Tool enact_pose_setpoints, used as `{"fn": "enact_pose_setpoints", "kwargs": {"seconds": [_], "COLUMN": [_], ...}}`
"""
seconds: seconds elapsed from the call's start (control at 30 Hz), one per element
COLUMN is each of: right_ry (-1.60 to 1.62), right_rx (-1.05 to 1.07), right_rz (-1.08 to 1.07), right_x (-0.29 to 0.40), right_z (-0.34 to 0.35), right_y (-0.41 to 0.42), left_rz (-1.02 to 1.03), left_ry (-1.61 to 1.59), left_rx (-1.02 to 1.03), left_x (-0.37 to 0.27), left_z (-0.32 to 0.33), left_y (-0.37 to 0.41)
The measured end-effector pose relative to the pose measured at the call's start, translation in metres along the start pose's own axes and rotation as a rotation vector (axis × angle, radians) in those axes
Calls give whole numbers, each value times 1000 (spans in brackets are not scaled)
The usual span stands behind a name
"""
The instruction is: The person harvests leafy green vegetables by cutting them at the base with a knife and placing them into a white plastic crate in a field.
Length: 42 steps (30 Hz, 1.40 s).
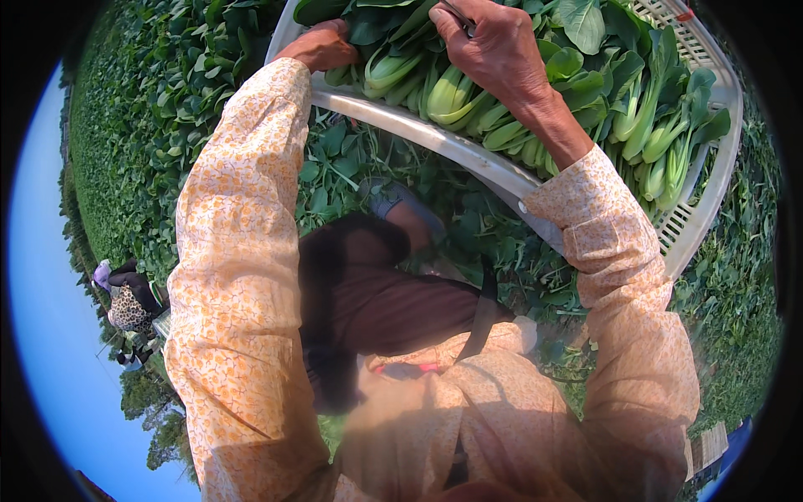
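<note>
A white plastic crate lies before me, loaded with rows of bok choy, pale stems towards me and dark leaves beyond. Over the middle of the load, my right hand is closed around a slim metal tool, perhaps a small knife; most of it is hidden by the fingers. My left hand reaches over the crate's left corner to the bok choy there. Its fingertips disappear among leaves, so its grip cannot be made out.
Leafy crop rows stretch away on the left. Under my bent leg and shoe, cut leaves and stems litter the ground. Other people are bent over in the field at far left. Slots pierce the crate's right side.
</note>
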State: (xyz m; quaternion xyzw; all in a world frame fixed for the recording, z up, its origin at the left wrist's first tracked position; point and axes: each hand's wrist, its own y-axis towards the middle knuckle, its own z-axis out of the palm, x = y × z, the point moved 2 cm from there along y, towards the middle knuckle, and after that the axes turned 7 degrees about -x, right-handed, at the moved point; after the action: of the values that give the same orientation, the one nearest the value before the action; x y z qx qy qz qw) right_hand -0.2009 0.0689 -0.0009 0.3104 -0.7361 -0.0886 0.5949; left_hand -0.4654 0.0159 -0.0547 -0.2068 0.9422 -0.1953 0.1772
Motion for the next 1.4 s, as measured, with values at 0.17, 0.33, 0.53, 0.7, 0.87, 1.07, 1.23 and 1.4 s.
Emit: {"fn": "enact_pose_setpoints", "kwargs": {"seconds": [0.17,0.33,0.53,0.7,0.87,1.07,1.23,1.4], "right_ry": [-16,-39,-33,-75,-59,-114,-5,-21], "right_rx": [-2,37,22,56,49,112,78,66], "right_rz": [8,62,-3,9,-24,18,111,70], "right_x": [-6,-2,-1,-7,-8,-12,-4,-10], "right_z": [-3,3,4,4,8,12,11,9], "right_y": [-1,-3,-4,-5,-8,-11,-8,-9], "left_rz": [18,88,-52,-68,161,89,57,178], "left_ry": [46,56,249,119,428,483,218,184], "left_rx": [1,-24,68,133,-297,-91,-12,-146], "left_x": [-14,-20,-24,-45,-18,-46,-39,-52], "left_z": [2,14,20,-9,-19,-9,9,16], "left_y": [-4,-15,-13,-36,-42,-58,-36,-39]}}
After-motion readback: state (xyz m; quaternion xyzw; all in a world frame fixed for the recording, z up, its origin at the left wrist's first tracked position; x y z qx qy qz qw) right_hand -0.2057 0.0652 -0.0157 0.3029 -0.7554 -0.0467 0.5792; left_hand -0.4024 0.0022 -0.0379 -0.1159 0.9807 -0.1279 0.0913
